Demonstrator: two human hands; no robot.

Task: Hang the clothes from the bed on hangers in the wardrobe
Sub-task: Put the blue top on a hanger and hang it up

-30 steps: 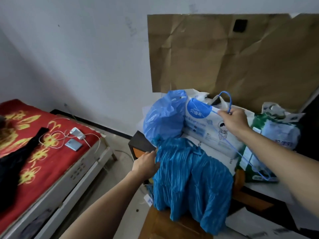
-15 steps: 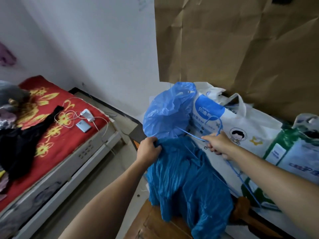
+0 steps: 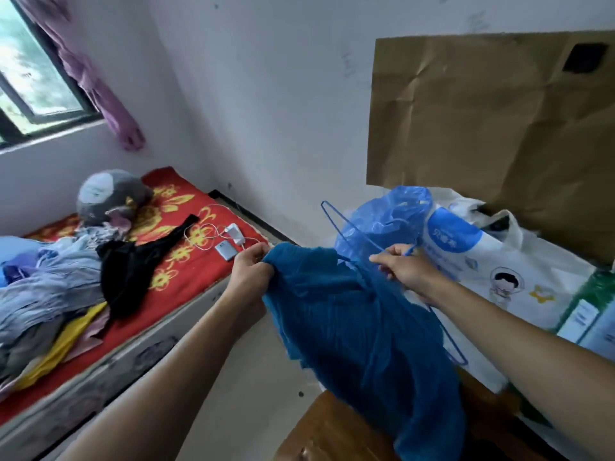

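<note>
Left hand (image 3: 251, 271): fingers pinch the blue garment (image 3: 349, 327) at its top edge.
Right hand (image 3: 404, 266): fingers curled round the blue wire hanger (image 3: 323, 204).
Hanger axis: slants up-left beyond the right fingers, over the garment edge.

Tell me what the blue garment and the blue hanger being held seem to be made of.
The blue garment: thin, matte fabric, probably crinkled or pleated, given fine ridges and limp drape. The blue hanger: slim wire, likely plastic-coated metal, since it holds sharp bends; coating uncertain.

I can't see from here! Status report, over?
Left hand grips blue garment. Right hand holds blue hanger. Not hung yet. Blue plastic bag behind hanger.
</note>
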